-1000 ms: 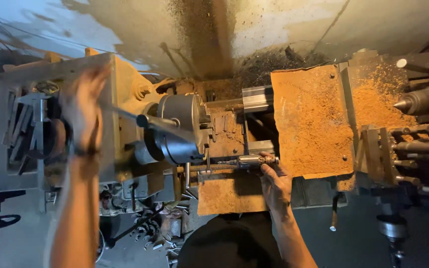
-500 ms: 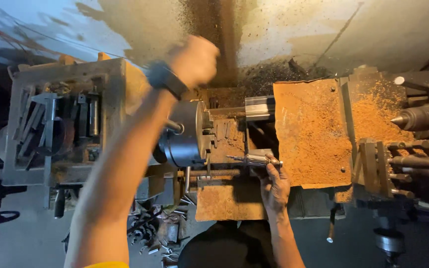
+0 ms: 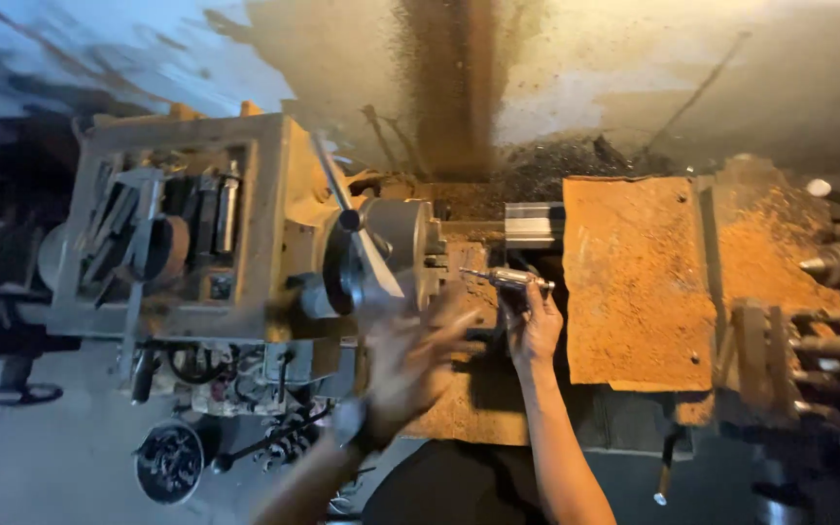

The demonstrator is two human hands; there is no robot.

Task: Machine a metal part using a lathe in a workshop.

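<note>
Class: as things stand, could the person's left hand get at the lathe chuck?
Probably yes. The blurred left hand hangs just below the chuck, nothing lying between them; the right hand holds a metal rod off to the side.

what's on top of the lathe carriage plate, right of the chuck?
The carriage plate is coated with orange-brown swarf over nearly its whole top; no tools lie on it. The right hand holds a slim metal tool just left of it. The plate's own surface is hidden beneath.

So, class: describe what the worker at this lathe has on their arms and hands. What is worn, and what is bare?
Both forearms are bare, with no sleeves in view and no gloves. The left hand is motion-blurred, and a dark band like a watch or wristband circles its wrist. The right hand shows bare fingers; no band is visible on that wrist.
</note>
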